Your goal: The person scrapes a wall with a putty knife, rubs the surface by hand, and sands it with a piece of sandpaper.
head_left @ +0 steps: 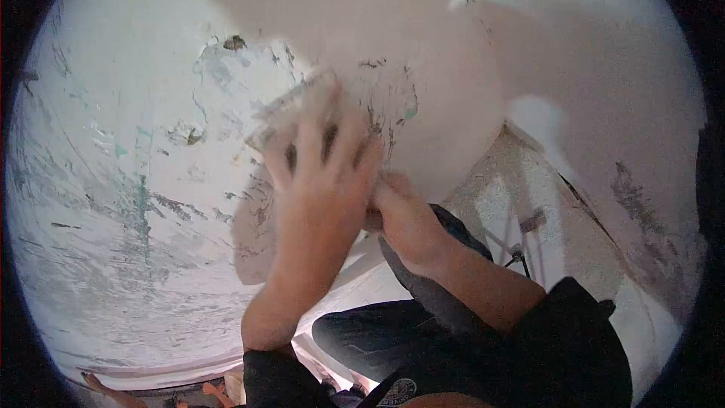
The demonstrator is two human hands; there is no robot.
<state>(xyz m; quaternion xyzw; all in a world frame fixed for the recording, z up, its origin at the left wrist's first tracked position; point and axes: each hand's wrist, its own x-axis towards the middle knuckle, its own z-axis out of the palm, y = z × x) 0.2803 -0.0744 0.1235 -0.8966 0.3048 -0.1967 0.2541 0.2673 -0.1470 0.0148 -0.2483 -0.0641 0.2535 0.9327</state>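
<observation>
My left hand (321, 151) lies flat with its fingers spread, pressing the wide blade of a scraper (270, 119) against a patchy, pale wall (181, 204). Only the blade's left and upper edges show past my fingers; motion blurs them. Just below and to the right, my right hand (404, 215) is closed in a fist against the heel of my left hand. It seems to be around the scraper's handle, which is mostly hidden. Chipped paint, dark streaks and a small hole (235, 43) mark the wall around the blade.
A corner with rough, speckled plaster (506, 174) stands to the right, beside a thin dark metal stand (516, 255). My bent leg in dark trousers (377, 336) is close beneath my arms. Orange-brown pieces (219, 393) lie at the bottom left. Shadows fall across the wall.
</observation>
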